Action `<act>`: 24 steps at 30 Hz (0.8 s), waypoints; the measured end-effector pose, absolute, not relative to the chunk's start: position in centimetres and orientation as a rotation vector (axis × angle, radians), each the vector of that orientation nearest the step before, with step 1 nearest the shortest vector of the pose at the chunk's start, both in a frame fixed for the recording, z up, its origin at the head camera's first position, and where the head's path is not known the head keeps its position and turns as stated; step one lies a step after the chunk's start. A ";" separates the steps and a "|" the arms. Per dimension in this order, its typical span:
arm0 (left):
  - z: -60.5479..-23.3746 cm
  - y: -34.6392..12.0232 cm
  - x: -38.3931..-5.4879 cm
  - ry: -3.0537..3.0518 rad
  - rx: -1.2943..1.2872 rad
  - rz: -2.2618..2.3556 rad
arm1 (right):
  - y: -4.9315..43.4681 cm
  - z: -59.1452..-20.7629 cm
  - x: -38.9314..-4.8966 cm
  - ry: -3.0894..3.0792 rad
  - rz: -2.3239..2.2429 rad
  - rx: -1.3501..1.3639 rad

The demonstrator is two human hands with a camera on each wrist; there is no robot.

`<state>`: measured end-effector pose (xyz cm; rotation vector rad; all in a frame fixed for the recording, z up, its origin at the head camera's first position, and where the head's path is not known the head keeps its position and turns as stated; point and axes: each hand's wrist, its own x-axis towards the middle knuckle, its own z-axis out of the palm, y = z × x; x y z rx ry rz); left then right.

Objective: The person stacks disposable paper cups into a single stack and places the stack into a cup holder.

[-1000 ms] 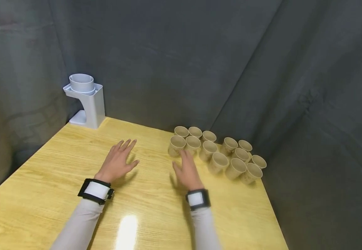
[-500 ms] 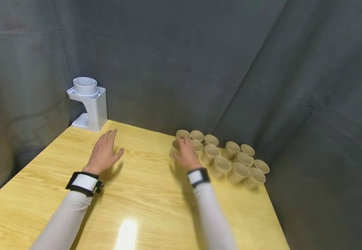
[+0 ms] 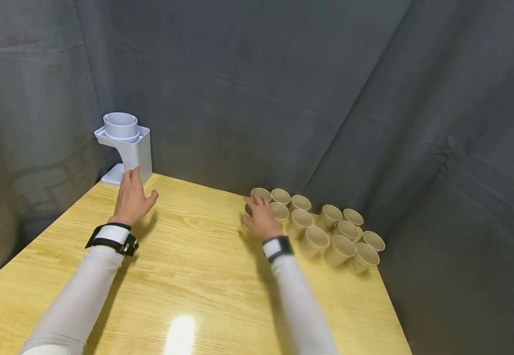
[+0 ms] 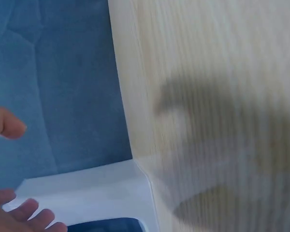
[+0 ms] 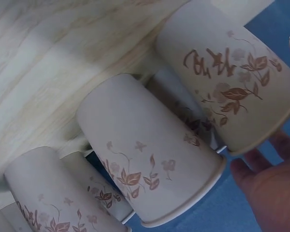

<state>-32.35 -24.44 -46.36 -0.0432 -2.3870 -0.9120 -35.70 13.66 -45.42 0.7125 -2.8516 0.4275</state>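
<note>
My right hand (image 3: 262, 221) spreads around the top of a beige paper cup (image 5: 232, 82) at the left front of a cup group. In the right wrist view, fingertips (image 5: 253, 162) lie right at the rim, and the thumb tip is beside the wall with a small gap. The cup stands upright and bears brown leaf print; in the head view the hand covers most of it. My left hand (image 3: 132, 199), fingers straight and thumb apart, holds nothing. It hovers in front of a white C-shaped stand (image 3: 139, 155) topped by a white oval cup-like piece (image 3: 120, 127).
Several more paper cups (image 3: 316, 241) stand upright in close rows to the right. A dark curtain (image 3: 221, 88) rises behind the wooden table (image 3: 194, 276) and along its right side. The stand is at the table's back left corner.
My left hand has moved left and forward to the white stand. My right hand has moved slightly forward onto the left front cup, its fingers spreading around the rim. The cups stay put.
</note>
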 end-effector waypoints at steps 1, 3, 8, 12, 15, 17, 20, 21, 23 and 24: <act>-46.3 -24.7 -32.8 -2.381 -0.021 -0.926 | 13.7 -45.5 -35.8 -2.847 0.415 0.716; -46.3 -25.1 -33.9 -2.350 0.017 -0.957 | 13.8 -45.6 -35.9 -2.847 0.370 0.722; -46.9 -26.3 -36.1 -2.290 0.145 -1.109 | 13.9 -46.1 -36.2 -2.805 0.203 0.789; -47.1 -27.0 -36.9 -2.225 0.247 -1.268 | 13.7 -46.4 -36.2 -2.765 0.100 0.848; -47.1 -27.5 -37.5 -2.199 0.299 -1.316 | 13.5 -46.4 -36.2 -2.771 0.094 0.859; -47.3 -27.9 -37.9 -2.201 0.318 -1.325 | 13.5 -46.3 -36.1 -2.776 0.102 0.869; -47.4 -28.3 -38.3 -2.205 0.337 -1.312 | 13.5 -46.2 -35.9 -2.769 0.132 0.885; -47.5 -28.4 -38.5 -2.201 0.337 -1.309 | 13.6 -46.2 -35.8 -2.765 0.126 0.891; -47.8 -28.5 -38.9 -2.185 0.330 -1.309 | 13.6 -46.2 -35.7 -2.747 0.122 0.902; -47.9 -28.5 -39.1 -2.172 0.324 -1.314 | 13.7 -46.2 -35.6 -2.734 0.115 0.907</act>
